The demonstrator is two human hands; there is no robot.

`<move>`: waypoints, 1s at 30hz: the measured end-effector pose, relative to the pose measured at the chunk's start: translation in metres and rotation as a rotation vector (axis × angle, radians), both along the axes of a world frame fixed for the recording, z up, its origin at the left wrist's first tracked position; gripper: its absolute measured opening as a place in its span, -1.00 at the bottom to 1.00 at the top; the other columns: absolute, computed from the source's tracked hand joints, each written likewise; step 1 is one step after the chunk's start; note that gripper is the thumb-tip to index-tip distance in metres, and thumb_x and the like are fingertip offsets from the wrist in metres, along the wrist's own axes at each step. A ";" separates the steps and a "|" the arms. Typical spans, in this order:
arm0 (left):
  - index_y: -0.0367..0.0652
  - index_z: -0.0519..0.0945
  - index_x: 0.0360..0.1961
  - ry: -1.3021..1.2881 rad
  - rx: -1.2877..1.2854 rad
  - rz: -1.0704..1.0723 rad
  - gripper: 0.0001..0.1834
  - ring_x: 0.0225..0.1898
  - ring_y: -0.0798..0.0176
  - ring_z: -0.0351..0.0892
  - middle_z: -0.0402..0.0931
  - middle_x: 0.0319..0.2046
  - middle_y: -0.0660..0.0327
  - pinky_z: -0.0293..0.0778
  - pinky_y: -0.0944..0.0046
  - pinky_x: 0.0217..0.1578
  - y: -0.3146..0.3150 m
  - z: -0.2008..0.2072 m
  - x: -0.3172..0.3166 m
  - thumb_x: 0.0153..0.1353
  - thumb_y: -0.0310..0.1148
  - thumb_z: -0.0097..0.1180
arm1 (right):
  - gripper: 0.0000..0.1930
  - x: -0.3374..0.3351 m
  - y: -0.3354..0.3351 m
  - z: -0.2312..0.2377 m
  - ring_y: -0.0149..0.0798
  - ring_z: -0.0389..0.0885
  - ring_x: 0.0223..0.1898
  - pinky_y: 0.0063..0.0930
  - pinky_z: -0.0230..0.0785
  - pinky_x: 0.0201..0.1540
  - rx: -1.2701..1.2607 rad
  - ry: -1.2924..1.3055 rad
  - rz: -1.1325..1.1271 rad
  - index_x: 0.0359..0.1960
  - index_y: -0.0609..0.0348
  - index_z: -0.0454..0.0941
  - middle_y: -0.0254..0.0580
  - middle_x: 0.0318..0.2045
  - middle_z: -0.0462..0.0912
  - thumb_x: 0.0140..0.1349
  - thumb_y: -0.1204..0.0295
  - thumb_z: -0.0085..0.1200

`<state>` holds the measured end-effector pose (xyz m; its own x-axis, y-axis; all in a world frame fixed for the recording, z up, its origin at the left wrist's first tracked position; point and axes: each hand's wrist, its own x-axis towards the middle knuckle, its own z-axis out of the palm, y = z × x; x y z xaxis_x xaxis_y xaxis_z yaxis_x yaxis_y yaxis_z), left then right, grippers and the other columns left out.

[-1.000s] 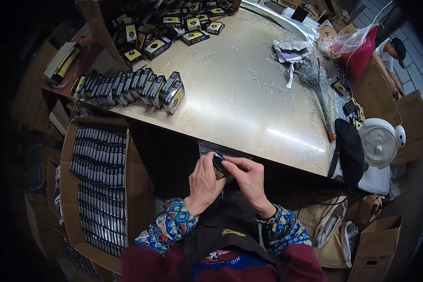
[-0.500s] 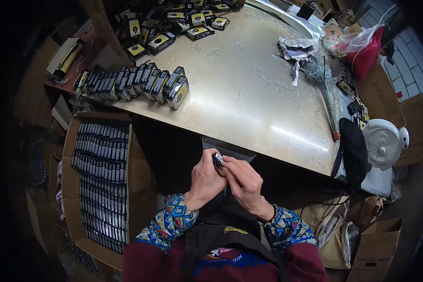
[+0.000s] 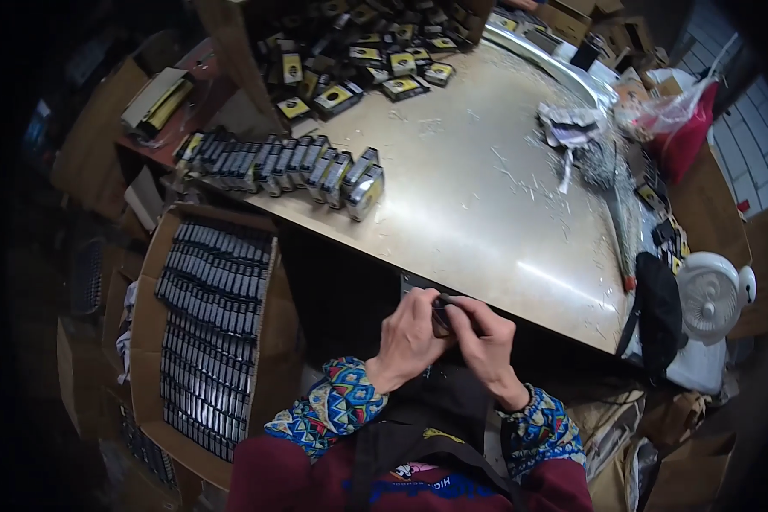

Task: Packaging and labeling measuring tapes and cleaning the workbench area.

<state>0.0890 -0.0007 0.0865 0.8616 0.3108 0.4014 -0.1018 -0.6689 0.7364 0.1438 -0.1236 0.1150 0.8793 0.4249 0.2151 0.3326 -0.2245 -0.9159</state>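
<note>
Over my lap, just off the table's near edge, my left hand [image 3: 408, 343] closes round a small dark box [image 3: 440, 316]. The fingers of my right hand [image 3: 486, 340] pinch the same box at its top end. Most of it is hidden by my fingers. A row of upright black-and-yellow small boxes [image 3: 365, 194] stands along the table's left edge. Behind the row, a loose heap of similar boxes [image 3: 405, 87] spills from a big carton lying on its side. Left of my arms, an open cardboard carton [image 3: 148, 375] holds tight rows of small dark boxes.
Thin bent bits of clear or metallic material [image 3: 520, 175] are scattered over the table [image 3: 435, 213]. On the right stand a white fan [image 3: 712, 299], a black cloth item [image 3: 659, 311] and a red bag [image 3: 693, 128]. Crumpled paper [image 3: 570, 126] lies at the far right.
The whole view has shifted, so the table and boxes appear farther right and lower. Both hands still hold the small box; its pale printed end no longer shows, and a dark side does.
</note>
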 end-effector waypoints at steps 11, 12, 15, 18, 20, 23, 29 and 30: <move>-0.32 0.03 0.34 0.103 -0.153 -0.223 0.09 0.21 -0.13 0.30 0.23 0.17 -0.15 0.34 0.12 0.15 0.013 0.015 0.001 -0.12 -0.29 0.48 | -0.82 0.060 -0.019 0.012 -0.45 0.59 -0.54 -0.57 0.41 -0.45 -0.146 -0.041 -0.075 -0.21 0.35 0.64 -0.06 -0.52 0.69 0.23 0.48 0.14; -0.32 0.05 0.34 0.124 -0.119 -0.229 0.04 0.17 -0.14 0.35 0.27 0.14 -0.17 0.36 0.11 0.13 0.011 0.013 0.007 -0.09 -0.31 0.45 | -0.83 0.056 -0.020 0.014 -0.45 0.62 -0.50 -0.59 0.43 -0.41 -0.181 0.020 -0.019 -0.23 0.36 0.64 -0.04 -0.49 0.70 0.23 0.49 0.15; -0.27 0.08 0.32 0.172 -0.158 -0.207 -0.05 0.04 -0.19 0.48 0.36 0.06 -0.19 0.45 0.08 0.02 0.006 0.011 0.011 -0.04 -0.37 0.37 | -0.84 0.044 -0.008 0.019 -0.41 0.67 -0.36 -0.55 0.47 -0.33 0.012 0.226 -0.059 -0.22 0.31 0.66 0.02 -0.30 0.70 0.22 0.50 0.17; -0.20 0.14 0.25 0.117 -0.222 -0.092 -0.11 -0.04 -0.20 0.52 0.38 0.04 -0.11 0.50 0.05 -0.09 0.005 0.008 0.008 -0.10 -0.41 0.37 | -0.81 0.039 -0.021 0.007 -0.32 0.69 -0.32 -0.52 0.51 -0.28 0.072 -0.058 -0.006 -0.17 0.28 0.65 0.05 -0.16 0.67 0.19 0.51 0.20; -0.18 0.17 0.22 0.132 -0.197 -0.109 -0.15 -0.07 -0.21 0.51 0.39 0.00 -0.10 0.50 0.06 -0.12 0.006 0.008 0.008 -0.10 -0.42 0.36 | -0.81 0.032 -0.024 0.005 -0.36 0.66 -0.31 -0.55 0.49 -0.28 -0.020 -0.132 0.062 -0.16 0.30 0.65 0.04 -0.14 0.67 0.19 0.53 0.20; -0.15 0.23 0.11 0.123 -0.148 -0.120 -0.25 -0.15 -0.20 0.51 0.38 -0.10 -0.07 0.50 0.06 -0.19 0.005 0.006 0.009 -0.13 -0.46 0.34 | -0.82 0.024 -0.020 0.000 -0.33 0.66 -0.30 -0.55 0.48 -0.27 -0.102 -0.127 0.105 -0.18 0.28 0.66 0.04 -0.10 0.66 0.17 0.56 0.22; -0.18 0.25 0.08 0.044 -0.033 -0.123 -0.26 -0.15 -0.18 0.51 0.38 -0.10 -0.06 0.51 0.06 -0.19 0.007 0.007 0.007 -0.17 -0.50 0.34 | -0.80 0.026 -0.019 0.000 -0.11 0.70 -0.25 -0.47 0.53 -0.24 -0.074 -0.084 0.110 -0.17 0.25 0.66 0.11 -0.07 0.63 0.15 0.53 0.23; -0.18 0.25 0.08 0.017 -0.027 -0.136 -0.26 -0.16 -0.18 0.51 0.38 -0.10 -0.06 0.51 0.07 -0.20 0.006 0.005 0.007 -0.17 -0.50 0.35 | -0.80 0.029 -0.019 0.002 -0.11 0.70 -0.23 -0.46 0.53 -0.22 -0.081 -0.077 0.144 -0.17 0.26 0.66 0.11 -0.06 0.63 0.16 0.52 0.23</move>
